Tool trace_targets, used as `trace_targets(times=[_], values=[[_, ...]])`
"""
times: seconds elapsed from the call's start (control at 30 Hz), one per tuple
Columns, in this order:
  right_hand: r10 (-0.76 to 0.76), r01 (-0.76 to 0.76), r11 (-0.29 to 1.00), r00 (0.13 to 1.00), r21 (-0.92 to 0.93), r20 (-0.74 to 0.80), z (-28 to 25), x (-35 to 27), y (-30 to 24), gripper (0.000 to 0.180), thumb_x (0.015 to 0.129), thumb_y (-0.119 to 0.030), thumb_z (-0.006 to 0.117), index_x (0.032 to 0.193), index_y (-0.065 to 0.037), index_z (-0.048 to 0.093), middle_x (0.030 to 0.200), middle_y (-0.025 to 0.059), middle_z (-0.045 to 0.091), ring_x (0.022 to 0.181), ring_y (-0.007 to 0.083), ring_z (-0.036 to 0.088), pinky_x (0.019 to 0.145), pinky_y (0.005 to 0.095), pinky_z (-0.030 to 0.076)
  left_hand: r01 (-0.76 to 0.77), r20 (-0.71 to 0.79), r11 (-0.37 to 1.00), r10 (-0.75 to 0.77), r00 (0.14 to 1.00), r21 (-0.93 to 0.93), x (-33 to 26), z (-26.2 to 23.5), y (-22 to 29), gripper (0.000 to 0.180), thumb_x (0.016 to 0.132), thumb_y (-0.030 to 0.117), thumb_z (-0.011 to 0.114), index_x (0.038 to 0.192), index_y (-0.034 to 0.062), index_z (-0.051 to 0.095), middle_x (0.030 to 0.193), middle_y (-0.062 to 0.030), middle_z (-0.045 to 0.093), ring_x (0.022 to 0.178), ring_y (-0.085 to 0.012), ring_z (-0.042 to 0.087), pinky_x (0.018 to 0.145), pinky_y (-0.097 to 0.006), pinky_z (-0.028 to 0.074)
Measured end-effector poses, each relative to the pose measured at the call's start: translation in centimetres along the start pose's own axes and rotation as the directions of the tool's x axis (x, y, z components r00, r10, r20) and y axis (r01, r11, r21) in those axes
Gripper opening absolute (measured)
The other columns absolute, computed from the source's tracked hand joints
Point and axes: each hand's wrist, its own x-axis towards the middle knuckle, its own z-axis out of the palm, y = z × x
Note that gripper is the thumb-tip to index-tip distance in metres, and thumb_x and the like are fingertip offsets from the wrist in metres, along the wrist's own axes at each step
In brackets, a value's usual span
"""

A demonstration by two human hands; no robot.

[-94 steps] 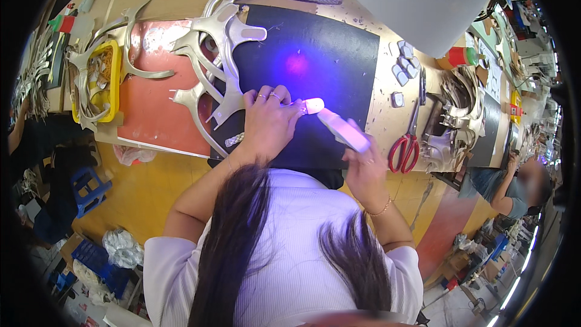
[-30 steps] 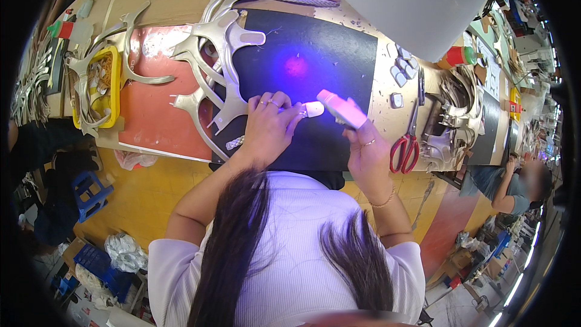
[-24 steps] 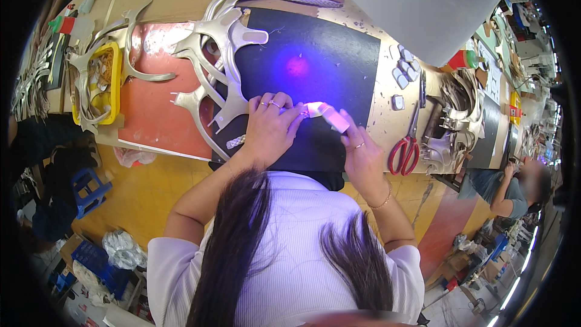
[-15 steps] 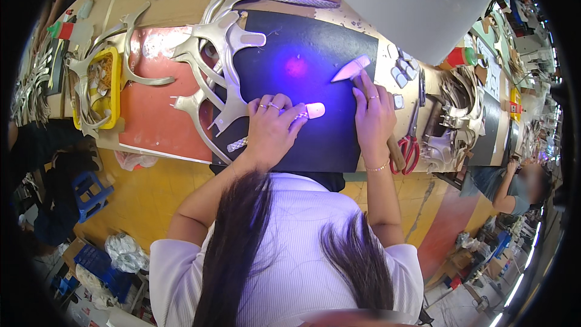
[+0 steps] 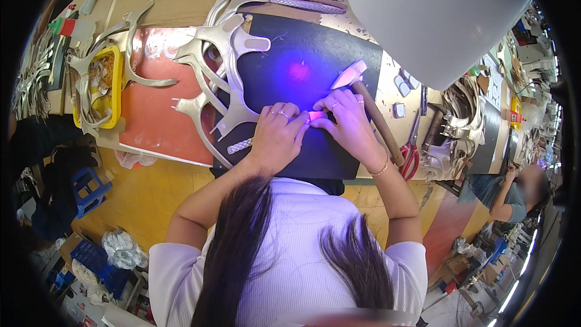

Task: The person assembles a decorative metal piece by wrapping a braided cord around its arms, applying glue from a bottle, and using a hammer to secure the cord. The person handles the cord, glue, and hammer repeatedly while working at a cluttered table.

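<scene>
Two tools, hammer (image 5: 372,109) and red-handled scissors (image 5: 411,151), flank the right hand (image 5: 348,124).

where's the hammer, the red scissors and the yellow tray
hammer (image 5: 376,122), head view, on the wooden handle
red scissors (image 5: 409,158), head view, on the red handle loops
yellow tray (image 5: 114,88), head view, on its right rim

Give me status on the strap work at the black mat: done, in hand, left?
Done: cannot tell. In hand: left hand and right hand pinch a small piece on the black mat; hammer lies beside the right hand. Left: gold cut-outs piled alongside.
</scene>
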Motion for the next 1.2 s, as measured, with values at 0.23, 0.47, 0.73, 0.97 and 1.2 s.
trace_targets(times=[0.23, 0.47, 0.73, 0.97, 1.2], values=[[-0.049, 0.048, 0.998, 0.998, 0.039, 0.035, -0.1, 0.3, 0.3, 0.023, 0.076, -0.022, 0.079, 0.087, -0.008, 0.065, 0.085, 0.0047, 0.058, 0.087, 0.0241, 0.056, 0.082, 0.0382, 0.039, -0.076, 0.004, 0.996, 0.076, 0.997, 0.043, -0.1, 0.1, -0.2, 0.025, 0.08, 0.01, 0.072, 0.105, 0.0031, 0.072, 0.091, -0.0073, 0.058, 0.09, -0.0259, 0.057, 0.079, -0.04, 0.044], [-0.06, 0.062, 0.994, 0.998, 0.093, -0.028, 0.4, 0.1, 0.3, 0.025, 0.076, -0.021, 0.08, 0.09, -0.007, 0.065, 0.086, 0.005, 0.058, 0.085, 0.0235, 0.057, 0.079, 0.0377, 0.041, -0.127, 0.063, 0.986, 0.12, 0.991, 0.108, 0.0, -0.2, -0.3, 0.026, 0.081, 0.01, 0.07, 0.106, 0.0033, 0.07, 0.092, -0.0084, 0.057, 0.09, -0.026, 0.057, 0.078, -0.04, 0.045], [-0.013, 0.011, 0.999, 0.998, -0.033, -0.059, 0.3, -0.9, 0.1, 0.029, 0.075, -0.021, 0.081, 0.094, -0.007, 0.065, 0.087, 0.0052, 0.06, 0.088, 0.0247, 0.058, 0.081, 0.038, 0.042, -0.102, 0.017, 0.989, 0.101, 0.995, 0.104, -0.4, 0.2, -0.1, 0.024, 0.084, 0.014, 0.072, 0.105, 0.0042, 0.071, 0.093, -0.008, 0.058, 0.093, -0.0264, 0.057, 0.079, -0.041, 0.045], [-0.034, 0.04, 0.997, 0.995, 0.066, -0.096, 0.9, -1.0, 0.3, 0.027, 0.075, -0.019, 0.082, 0.087, -0.006, 0.061, 0.084, 0.007, 0.059, 0.083, 0.0269, 0.059, 0.077, 0.0381, 0.044, -0.079, 0.002, 0.996, 0.079, 0.997, 0.049, -0.4, 0.2, -0.2, 0.024, 0.083, 0.013, 0.072, 0.105, 0.004, 0.071, 0.092, -0.0077, 0.057, 0.092, -0.0262, 0.057, 0.079, -0.041, 0.045], [-0.085, 0.098, 0.991, 0.987, 0.089, -0.139, 1.3, -1.3, 0.1, 0.023, 0.076, -0.012, 0.08, 0.084, -0.004, 0.06, 0.082, 0.0081, 0.06, 0.079, 0.0282, 0.059, 0.072, 0.039, 0.046, -0.092, 0.058, 0.986, 0.085, 0.995, 0.142, -0.2, 0.0, 0.3, 0.027, 0.085, 0.013, 0.062, 0.107, -0.0005, 0.068, 0.098, -0.0083, 0.059, 0.097, -0.0249, 0.057, 0.084, -0.04, 0.045]])
